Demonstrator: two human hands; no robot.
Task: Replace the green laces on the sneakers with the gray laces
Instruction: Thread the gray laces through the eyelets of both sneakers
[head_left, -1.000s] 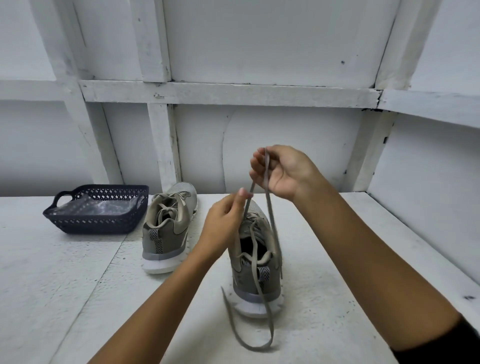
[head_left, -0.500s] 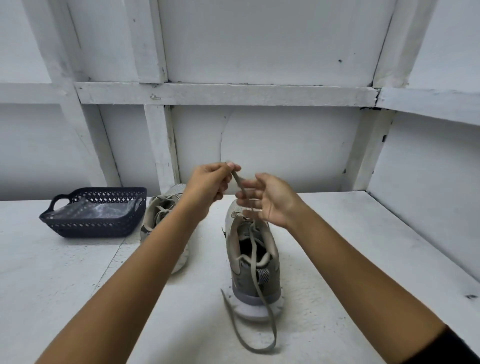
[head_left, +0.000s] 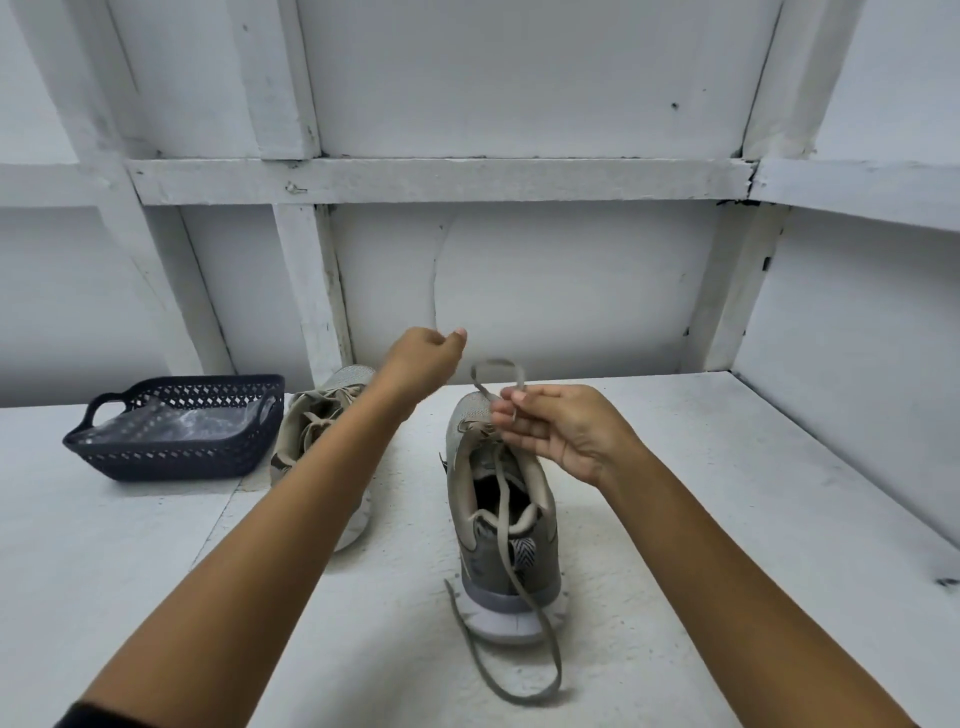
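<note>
At the left of the frame a dark lattice basket (head_left: 176, 457) is sitting on the white table (head_left: 104, 571), holding clear plastic. Just right of it the left sneaker (head_left: 317, 415) is standing toe to the back wall, mostly hidden behind the left forearm. The left hand (head_left: 423, 358) is hovering above centre, fingers curled in with nothing showing in them, apart from the lace. Right of centre the right sneaker (head_left: 540, 571) is standing heel toward the camera, grey-beige over a pale sole. Its dull grey-green lace (head_left: 500, 483) is looping above the right hand (head_left: 561, 431), which is pinching it over the toe. The loose length is trailing across the collar and heel and curling on the table at lower centre. A strip of tabletop is showing between the sneakers, and more is running rightward to the side wall.
</note>
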